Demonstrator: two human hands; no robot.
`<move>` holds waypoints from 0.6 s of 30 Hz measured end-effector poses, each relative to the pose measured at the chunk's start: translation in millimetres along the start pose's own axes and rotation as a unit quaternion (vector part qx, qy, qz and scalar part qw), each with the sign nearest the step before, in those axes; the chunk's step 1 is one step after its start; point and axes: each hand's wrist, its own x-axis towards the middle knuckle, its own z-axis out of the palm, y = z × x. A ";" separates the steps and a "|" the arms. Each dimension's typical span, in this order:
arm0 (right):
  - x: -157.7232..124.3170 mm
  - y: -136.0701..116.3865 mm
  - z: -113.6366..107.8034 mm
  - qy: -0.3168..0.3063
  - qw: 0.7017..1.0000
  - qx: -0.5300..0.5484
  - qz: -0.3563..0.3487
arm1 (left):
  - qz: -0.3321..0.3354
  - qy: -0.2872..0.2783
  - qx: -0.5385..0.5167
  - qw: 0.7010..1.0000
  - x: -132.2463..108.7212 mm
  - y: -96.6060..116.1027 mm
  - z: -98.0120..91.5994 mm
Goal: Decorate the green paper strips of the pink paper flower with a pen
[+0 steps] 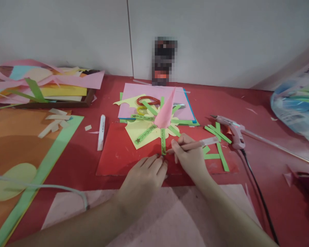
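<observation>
right hand [189, 156] grip pinches a pale pen [206, 141], tip by the star end of the front green strip [163, 137]. left hand [145, 173] palm down at that end; can't tell if its grip pinches. strip runs from pink cone [165, 112] over red board [118, 147]. scissors [157, 101] behind cone; loose green strips [222, 157] right of pen. glue gun [237, 132] beyond, cord [259, 191] near right forearm. white marker [101, 133] just off board's left edge, on the worktop [267, 118].
</observation>
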 end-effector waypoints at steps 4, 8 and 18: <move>0.0 -0.5 -0.3 0.004 1.000 -0.001 -0.003 | 0.000 0.009 -0.005 1.000 0.6 -0.2 0.7; -0.3 0.7 -0.4 0.001 1.000 0.004 -0.014 | 0.002 0.003 -0.001 1.000 1.2 0.4 0.5; -0.9 1.0 0.1 -0.001 1.000 0.009 -0.005 | 0.000 0.006 -0.001 1.000 0.4 0.3 0.3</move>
